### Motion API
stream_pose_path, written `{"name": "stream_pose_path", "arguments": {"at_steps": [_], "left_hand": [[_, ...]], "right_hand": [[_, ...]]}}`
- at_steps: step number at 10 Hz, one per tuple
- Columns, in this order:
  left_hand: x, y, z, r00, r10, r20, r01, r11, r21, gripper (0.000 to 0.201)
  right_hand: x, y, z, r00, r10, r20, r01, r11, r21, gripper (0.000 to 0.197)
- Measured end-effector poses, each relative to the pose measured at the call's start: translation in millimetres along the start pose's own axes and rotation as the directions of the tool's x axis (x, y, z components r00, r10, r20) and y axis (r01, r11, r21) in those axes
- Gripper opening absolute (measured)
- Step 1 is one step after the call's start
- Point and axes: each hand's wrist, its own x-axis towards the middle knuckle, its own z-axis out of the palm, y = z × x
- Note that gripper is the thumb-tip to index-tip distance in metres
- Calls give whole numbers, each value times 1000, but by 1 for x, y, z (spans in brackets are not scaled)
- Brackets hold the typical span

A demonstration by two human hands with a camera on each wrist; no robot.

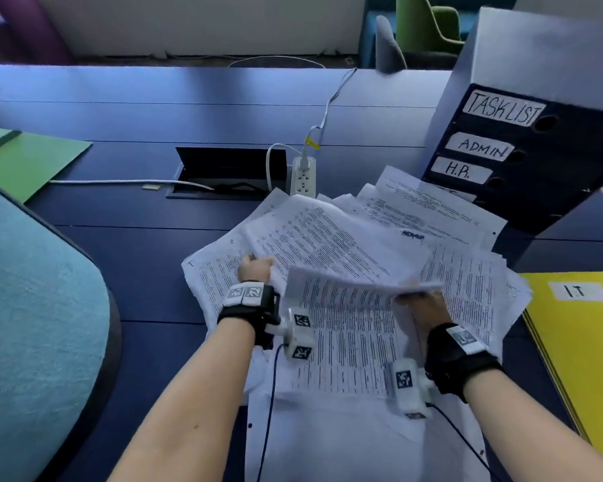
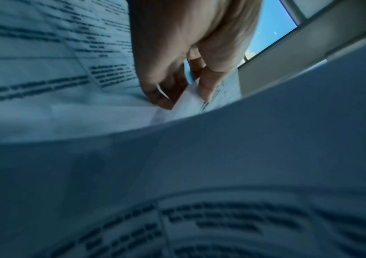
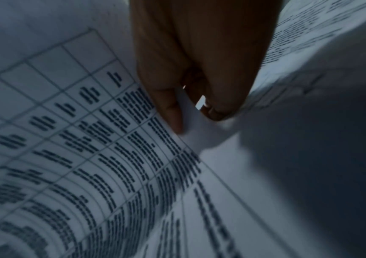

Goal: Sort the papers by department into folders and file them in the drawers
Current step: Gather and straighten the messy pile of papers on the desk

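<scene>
A loose heap of printed papers [image 1: 355, 238] covers the blue desk in front of me. My left hand [image 1: 255, 269] is on the heap's left side, and its fingers [image 2: 162, 97] pinch the edge of a sheet [image 2: 45, 69]. My right hand [image 1: 420, 300] grips a sheet with a printed table [image 1: 349, 328] by its far edge, which is lifted and curled; thumb and fingers [image 3: 173, 115] close on that paper [image 3: 67, 139]. A yellow folder labelled IT [image 1: 585, 342] lies at the right. The drawer unit [image 1: 523, 158] carries labels TASK LIST, ADMIN and H.R.
A green folder [image 1: 32, 161] lies at the far left. A white power strip [image 1: 303, 175] with cables stands beside an open cable hatch [image 1: 223, 172] behind the papers. A teal padded chair back [image 1: 32, 307] fills the left foreground. Bare desk lies between it and the papers.
</scene>
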Motion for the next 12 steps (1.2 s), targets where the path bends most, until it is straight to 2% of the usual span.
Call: {"name": "stream_pose_path", "arguments": {"at_steps": [1,2,3,4,5,6,7,8,9,10,11,12], "left_hand": [[2,9,-3,996,92,-11,-93,994,-61,9],[1,8,-11,991,129,-20,-129,991,-22,27],[4,5,-23,986,170,6,-170,986,3,26],[5,5,-35,968,195,155,-212,972,101,25],[-6,12,-38,930,180,320,-267,930,254,22],[-20,15,-31,890,183,417,-273,948,166,16],[-36,15,-20,845,151,514,-129,989,-78,20],[-39,9,-13,871,137,472,-104,990,-95,25],[-28,-3,-13,949,147,279,-190,973,132,27],[-20,-8,-17,995,76,57,-92,925,368,34],[-16,-6,-16,997,2,75,-31,919,392,39],[-13,-7,-15,986,-9,164,-47,940,339,36]], "right_hand": [[5,2,-3,998,-8,68,5,999,46,24],[-5,-4,-5,996,-69,64,69,998,1,29],[-3,-11,-10,998,-54,10,53,994,90,30],[3,-21,-14,996,-79,-51,86,983,164,26],[5,-38,-14,989,-140,-43,146,968,204,26],[7,-44,-5,984,-175,-1,173,972,158,24],[10,-38,5,990,-137,35,134,987,90,11],[7,-29,8,995,-98,11,96,988,122,45],[1,-26,4,996,-60,69,51,992,119,22],[-1,-20,6,994,-77,78,69,993,95,31],[-2,-10,11,977,-183,113,152,959,241,43],[-2,-4,13,968,-197,152,160,961,227,33]]}}
